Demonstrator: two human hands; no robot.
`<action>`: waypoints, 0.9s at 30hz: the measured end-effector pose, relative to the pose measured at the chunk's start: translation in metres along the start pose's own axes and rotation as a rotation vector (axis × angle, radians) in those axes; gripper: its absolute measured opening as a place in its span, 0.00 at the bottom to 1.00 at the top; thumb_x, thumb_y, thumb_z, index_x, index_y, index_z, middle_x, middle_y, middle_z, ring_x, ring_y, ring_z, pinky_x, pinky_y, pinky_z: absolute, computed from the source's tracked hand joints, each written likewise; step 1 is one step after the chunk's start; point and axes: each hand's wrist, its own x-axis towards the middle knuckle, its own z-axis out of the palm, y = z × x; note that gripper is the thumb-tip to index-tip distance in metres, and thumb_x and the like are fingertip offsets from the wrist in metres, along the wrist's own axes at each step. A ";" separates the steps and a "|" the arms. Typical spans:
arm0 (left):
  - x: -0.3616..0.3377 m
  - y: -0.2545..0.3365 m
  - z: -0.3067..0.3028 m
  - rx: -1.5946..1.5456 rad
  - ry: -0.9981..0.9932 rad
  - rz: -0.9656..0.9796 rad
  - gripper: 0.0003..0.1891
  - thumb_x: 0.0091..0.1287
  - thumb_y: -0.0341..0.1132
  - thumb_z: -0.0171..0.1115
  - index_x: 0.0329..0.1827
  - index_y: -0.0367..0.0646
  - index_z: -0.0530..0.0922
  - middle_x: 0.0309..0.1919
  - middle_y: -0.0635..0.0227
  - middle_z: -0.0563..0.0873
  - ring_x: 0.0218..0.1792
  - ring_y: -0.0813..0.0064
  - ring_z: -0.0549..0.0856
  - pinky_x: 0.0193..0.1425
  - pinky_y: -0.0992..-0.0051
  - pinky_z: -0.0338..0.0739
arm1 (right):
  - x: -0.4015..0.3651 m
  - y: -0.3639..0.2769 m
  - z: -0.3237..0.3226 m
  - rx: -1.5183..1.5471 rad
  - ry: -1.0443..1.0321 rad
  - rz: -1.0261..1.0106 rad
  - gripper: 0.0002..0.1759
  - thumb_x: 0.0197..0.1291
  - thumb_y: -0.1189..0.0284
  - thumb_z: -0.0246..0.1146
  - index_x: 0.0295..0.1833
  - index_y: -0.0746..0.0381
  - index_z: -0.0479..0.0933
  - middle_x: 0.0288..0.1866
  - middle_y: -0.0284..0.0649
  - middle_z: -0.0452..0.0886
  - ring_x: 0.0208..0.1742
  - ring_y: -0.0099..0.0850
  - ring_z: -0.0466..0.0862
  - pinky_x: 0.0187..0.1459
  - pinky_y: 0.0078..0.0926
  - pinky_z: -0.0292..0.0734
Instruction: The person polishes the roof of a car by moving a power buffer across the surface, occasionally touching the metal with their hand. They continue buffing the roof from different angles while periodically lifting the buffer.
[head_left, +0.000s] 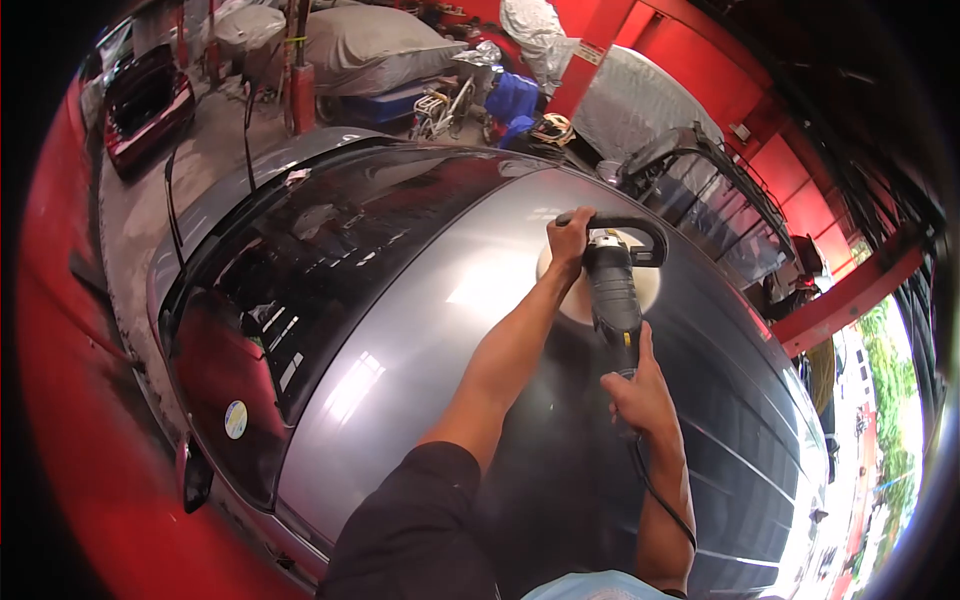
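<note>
A black power polisher [612, 288] rests with its round pale pad [647, 290] on the grey roof [420, 290] of a car. My left hand [569, 238] is wrapped round one end of the loop handle at the tool's head. Toward the rear of the body, my right hand [643, 393] grips the polisher's back end, with one finger stretched forward along it and the thumb out to the side. From there a black cord [660, 495] runs down along my right forearm.
Left of the roof lies the dark windshield [300, 290], with raised wipers [172, 210] beyond. A side mirror [195, 475] sticks out at lower left. Covered vehicles [375, 50], a bicycle [440, 110] and a black metal frame [710, 190] stand behind. A red beam [850, 300] crosses at right.
</note>
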 end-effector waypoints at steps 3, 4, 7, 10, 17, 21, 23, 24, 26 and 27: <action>0.038 0.018 -0.034 0.078 0.075 0.105 0.08 0.58 0.33 0.68 0.25 0.36 0.84 0.23 0.73 0.84 0.24 0.79 0.78 0.32 0.75 0.72 | 0.030 -0.010 0.026 -0.016 -0.029 -0.138 0.56 0.50 0.75 0.60 0.81 0.61 0.34 0.27 0.45 0.79 0.17 0.30 0.78 0.21 0.30 0.76; 0.045 0.026 -0.045 0.095 0.088 0.164 0.09 0.58 0.33 0.68 0.25 0.35 0.84 0.22 0.73 0.83 0.25 0.79 0.79 0.32 0.75 0.72 | 0.035 -0.018 0.034 -0.006 -0.066 -0.138 0.56 0.50 0.75 0.60 0.81 0.61 0.35 0.28 0.45 0.79 0.18 0.30 0.78 0.21 0.31 0.75; 0.069 0.051 -0.081 0.073 0.117 0.347 0.10 0.58 0.33 0.69 0.24 0.35 0.83 0.21 0.74 0.82 0.23 0.79 0.78 0.30 0.74 0.71 | 0.045 -0.046 0.060 -0.043 -0.134 -0.144 0.55 0.49 0.72 0.59 0.81 0.62 0.37 0.30 0.50 0.81 0.22 0.37 0.81 0.27 0.34 0.77; 0.084 0.086 -0.114 0.079 0.183 0.249 0.11 0.58 0.36 0.69 0.21 0.40 0.83 0.18 0.75 0.80 0.18 0.82 0.75 0.23 0.76 0.66 | 0.063 -0.066 0.085 -0.096 -0.187 -0.123 0.54 0.49 0.70 0.59 0.80 0.64 0.38 0.33 0.56 0.83 0.28 0.44 0.85 0.34 0.38 0.79; 0.087 0.129 -0.162 0.142 0.245 0.205 0.07 0.58 0.39 0.69 0.30 0.48 0.81 0.22 0.76 0.80 0.19 0.83 0.75 0.23 0.79 0.68 | 0.077 -0.081 0.115 -0.188 -0.319 -0.102 0.55 0.52 0.69 0.59 0.80 0.61 0.34 0.42 0.59 0.83 0.39 0.49 0.85 0.44 0.42 0.79; 0.049 0.153 -0.180 0.163 0.292 0.207 0.10 0.59 0.40 0.69 0.24 0.47 0.80 0.20 0.76 0.79 0.18 0.84 0.74 0.21 0.79 0.65 | 0.053 -0.077 0.109 -0.192 -0.398 -0.160 0.54 0.52 0.72 0.59 0.81 0.58 0.35 0.38 0.55 0.82 0.35 0.44 0.83 0.42 0.40 0.78; 0.021 0.166 -0.183 0.132 0.347 0.239 0.08 0.61 0.39 0.68 0.30 0.44 0.83 0.25 0.74 0.82 0.21 0.83 0.77 0.24 0.79 0.70 | 0.036 -0.080 0.102 -0.230 -0.452 -0.214 0.53 0.54 0.72 0.58 0.81 0.57 0.35 0.43 0.60 0.83 0.41 0.51 0.85 0.47 0.44 0.77; 0.006 0.172 -0.187 0.128 0.366 0.274 0.09 0.61 0.39 0.67 0.33 0.43 0.83 0.27 0.73 0.83 0.22 0.82 0.78 0.26 0.79 0.71 | 0.027 -0.083 0.098 -0.218 -0.460 -0.219 0.53 0.54 0.72 0.58 0.81 0.57 0.35 0.43 0.60 0.83 0.41 0.51 0.85 0.47 0.44 0.77; -0.022 0.188 -0.197 0.143 0.403 0.289 0.09 0.62 0.40 0.66 0.34 0.42 0.84 0.28 0.73 0.84 0.24 0.82 0.79 0.27 0.79 0.73 | 0.013 -0.085 0.094 -0.189 -0.574 -0.185 0.54 0.52 0.72 0.59 0.81 0.55 0.36 0.34 0.55 0.82 0.32 0.46 0.84 0.41 0.40 0.78; -0.035 0.197 -0.204 0.143 0.435 0.302 0.10 0.63 0.40 0.65 0.35 0.42 0.84 0.29 0.72 0.84 0.25 0.82 0.81 0.29 0.79 0.74 | 0.009 -0.077 0.101 -0.222 -0.583 -0.235 0.54 0.52 0.71 0.59 0.81 0.56 0.36 0.36 0.60 0.82 0.37 0.54 0.84 0.45 0.43 0.77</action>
